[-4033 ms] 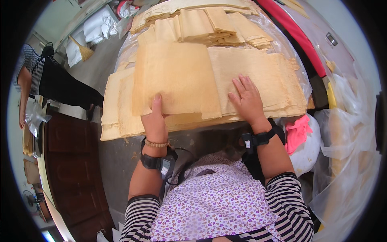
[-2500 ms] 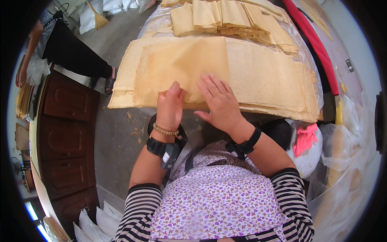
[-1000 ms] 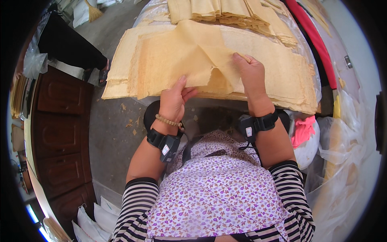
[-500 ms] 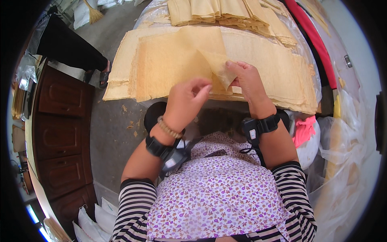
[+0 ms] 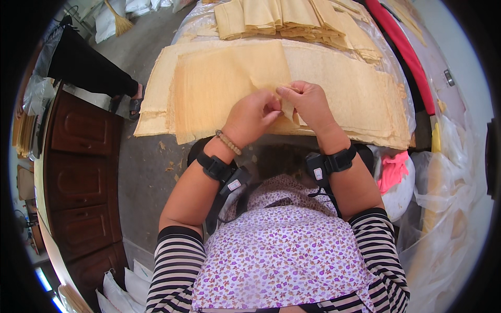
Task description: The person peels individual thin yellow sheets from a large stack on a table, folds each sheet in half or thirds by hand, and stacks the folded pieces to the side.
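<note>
A thin, translucent tan sheet that looks like tofu skin [image 5: 224,78] lies over a stack of paler sheets [image 5: 344,86] on the table. My right hand [image 5: 310,104] pinches the sheet's right edge between thumb and fingers, with a small folded corner hanging below. Close beside it, my left hand [image 5: 253,117] is closed, thumb and fingertips drawn together at the sheet's near right edge. What its fingertips hold, if anything, is hidden. The sheet's left part lies flat, its near corner reaching past the stack's edge.
Folded tan sheets [image 5: 276,18] are piled at the table's far side. Dark wooden cabinets [image 5: 78,172] stand on the left, near another person's legs [image 5: 94,62]. At the right are a pink cloth [image 5: 392,169] on a white bag and clear plastic sheeting [image 5: 443,208].
My left hand has moved up and right to the sheet's edge, meeting my right hand. The right hand has shifted slightly left, and the raised flap is now gathered small between the hands.
</note>
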Demonstrator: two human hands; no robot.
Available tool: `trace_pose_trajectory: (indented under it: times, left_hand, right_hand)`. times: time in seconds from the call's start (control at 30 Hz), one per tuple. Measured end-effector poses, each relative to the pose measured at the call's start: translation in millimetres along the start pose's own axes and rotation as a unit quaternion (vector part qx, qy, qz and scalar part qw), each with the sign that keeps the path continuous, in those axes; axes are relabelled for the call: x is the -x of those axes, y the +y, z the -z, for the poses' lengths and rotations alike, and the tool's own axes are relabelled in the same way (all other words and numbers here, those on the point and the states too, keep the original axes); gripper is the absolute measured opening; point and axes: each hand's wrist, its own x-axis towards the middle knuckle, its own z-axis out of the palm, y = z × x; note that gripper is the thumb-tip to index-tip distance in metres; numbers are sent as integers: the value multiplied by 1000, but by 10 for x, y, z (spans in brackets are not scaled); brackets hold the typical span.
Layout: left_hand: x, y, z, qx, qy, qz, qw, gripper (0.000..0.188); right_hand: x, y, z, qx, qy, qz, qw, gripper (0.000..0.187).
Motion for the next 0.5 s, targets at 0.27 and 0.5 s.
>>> trace_pose_trajectory:
  times: [0.27,0.5]
  left_hand:
    - [53,35,33,-50,-32,-12,998,14]
    - [76,-17,68,-184,4,-137,973,15]
  right_hand:
    - [-70,100,21,58,56,49,996,25]
    - [-30,88,80,-5,158,61,986,25]
